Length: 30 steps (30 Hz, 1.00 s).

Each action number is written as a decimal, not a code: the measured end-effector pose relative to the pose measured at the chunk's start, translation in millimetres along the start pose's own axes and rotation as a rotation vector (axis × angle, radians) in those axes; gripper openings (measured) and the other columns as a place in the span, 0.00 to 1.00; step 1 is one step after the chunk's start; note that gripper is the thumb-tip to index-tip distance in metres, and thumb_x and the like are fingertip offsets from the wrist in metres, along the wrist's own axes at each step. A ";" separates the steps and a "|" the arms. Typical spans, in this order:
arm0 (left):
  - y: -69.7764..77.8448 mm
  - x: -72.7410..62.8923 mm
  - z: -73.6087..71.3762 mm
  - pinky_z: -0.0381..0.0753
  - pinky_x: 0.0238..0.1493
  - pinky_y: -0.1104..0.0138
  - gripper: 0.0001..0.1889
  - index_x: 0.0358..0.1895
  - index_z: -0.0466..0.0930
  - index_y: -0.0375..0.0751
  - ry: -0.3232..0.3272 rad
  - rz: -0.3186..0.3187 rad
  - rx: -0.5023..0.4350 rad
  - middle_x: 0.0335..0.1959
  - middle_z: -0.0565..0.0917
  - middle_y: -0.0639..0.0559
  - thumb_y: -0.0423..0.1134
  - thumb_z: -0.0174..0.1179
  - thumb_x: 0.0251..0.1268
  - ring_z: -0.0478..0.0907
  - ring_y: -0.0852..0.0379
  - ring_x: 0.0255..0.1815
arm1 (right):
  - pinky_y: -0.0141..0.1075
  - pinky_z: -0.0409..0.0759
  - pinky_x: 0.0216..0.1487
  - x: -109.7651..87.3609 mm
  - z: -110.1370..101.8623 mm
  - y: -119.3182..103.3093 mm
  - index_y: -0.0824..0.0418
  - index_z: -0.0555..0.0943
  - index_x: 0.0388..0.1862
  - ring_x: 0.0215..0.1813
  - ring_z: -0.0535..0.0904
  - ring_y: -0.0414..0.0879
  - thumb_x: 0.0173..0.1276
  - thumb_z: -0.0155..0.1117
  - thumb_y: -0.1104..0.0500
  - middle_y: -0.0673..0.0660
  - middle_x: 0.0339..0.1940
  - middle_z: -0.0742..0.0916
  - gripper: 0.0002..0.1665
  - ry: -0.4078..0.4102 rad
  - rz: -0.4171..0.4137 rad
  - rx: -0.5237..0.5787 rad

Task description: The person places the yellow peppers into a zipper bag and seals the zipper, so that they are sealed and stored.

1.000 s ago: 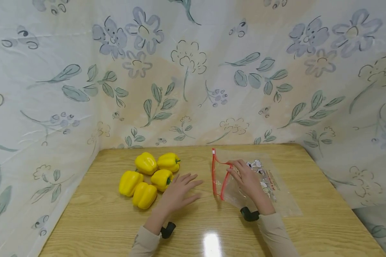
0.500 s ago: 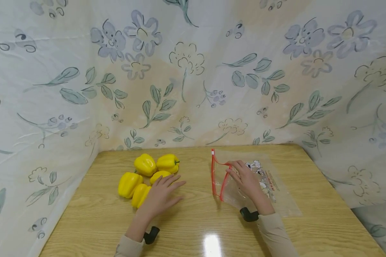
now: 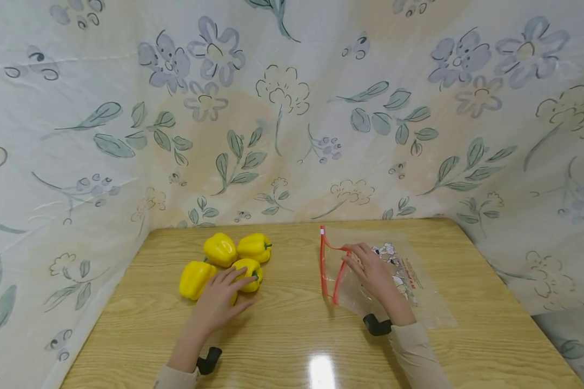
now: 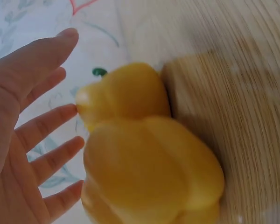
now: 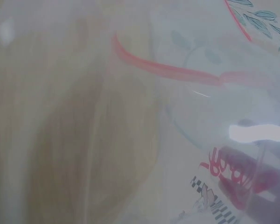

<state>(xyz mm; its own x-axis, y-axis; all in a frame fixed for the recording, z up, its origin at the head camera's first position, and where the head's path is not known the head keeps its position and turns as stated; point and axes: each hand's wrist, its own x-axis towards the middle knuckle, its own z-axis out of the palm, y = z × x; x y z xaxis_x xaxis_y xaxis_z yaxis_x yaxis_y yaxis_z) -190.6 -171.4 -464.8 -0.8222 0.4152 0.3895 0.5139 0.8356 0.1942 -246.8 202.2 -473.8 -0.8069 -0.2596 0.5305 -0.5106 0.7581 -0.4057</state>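
Several yellow bell peppers (image 3: 220, 249) lie grouped on the left half of the table. My left hand (image 3: 216, 297) is over the nearest ones, fingers spread, and mostly hides the front pepper. In the left wrist view the left hand's fingertips (image 4: 76, 144) come right up to the side of a large bell pepper (image 4: 151, 170). On the right lies a clear zip bag (image 3: 430, 302) with a red-edged mouth gaping toward the peppers. My right hand (image 3: 376, 275) pinches the upper side of that mouth. Bag plastic fills the right wrist view, blurring the fingers behind it.
A wooden table (image 3: 282, 335) carries everything. Floral cloth (image 3: 292, 135) stands as a wall behind it and along both sides. A black wrist mount (image 3: 209, 361) sits on the left wrist and a similar mount (image 3: 377, 324) on the right.
My left hand has moved left and slightly nearer, from beside the peppers to over the front one. The right hand keeps its grip on the bag, which has not moved.
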 end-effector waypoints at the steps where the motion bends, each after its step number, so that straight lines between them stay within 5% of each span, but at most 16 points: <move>1: -1.7 -1.3 -1.5 0.63 0.59 0.40 0.26 0.54 0.78 0.56 -0.003 -0.009 0.006 0.61 0.74 0.48 0.53 0.69 0.48 0.67 0.41 0.63 | 0.38 0.78 0.32 0.1 0.1 0.4 0.49 0.76 0.54 0.38 0.79 0.46 0.68 0.56 0.51 0.55 0.48 0.80 0.16 0.000 0.001 0.001; 15: -25.3 -17.0 -17.5 0.70 0.53 0.42 0.27 0.55 0.77 0.54 -0.066 -0.102 0.011 0.61 0.73 0.46 0.51 0.70 0.47 0.68 0.41 0.60 | 0.38 0.77 0.32 1.8 -0.3 -0.6 0.51 0.75 0.55 0.36 0.77 0.45 0.69 0.55 0.50 0.55 0.48 0.80 0.18 -0.024 0.021 0.013; 30: -41.7 -15.9 -21.6 0.74 0.53 0.50 0.29 0.56 0.77 0.52 -0.150 -0.192 -0.099 0.55 0.75 0.48 0.50 0.71 0.47 0.72 0.45 0.54 | 0.36 0.76 0.30 3.8 -0.2 -1.5 0.52 0.76 0.55 0.35 0.77 0.45 0.69 0.56 0.51 0.56 0.48 0.80 0.18 -0.016 0.029 0.014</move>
<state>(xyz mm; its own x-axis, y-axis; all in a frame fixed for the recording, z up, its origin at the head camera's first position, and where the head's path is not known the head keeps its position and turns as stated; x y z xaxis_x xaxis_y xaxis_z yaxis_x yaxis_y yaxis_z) -193.7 -220.6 -459.7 -0.9302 0.3074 0.2005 0.3605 0.8679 0.3418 -249.0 200.1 -471.0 -0.8262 -0.2473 0.5061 -0.4906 0.7573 -0.4310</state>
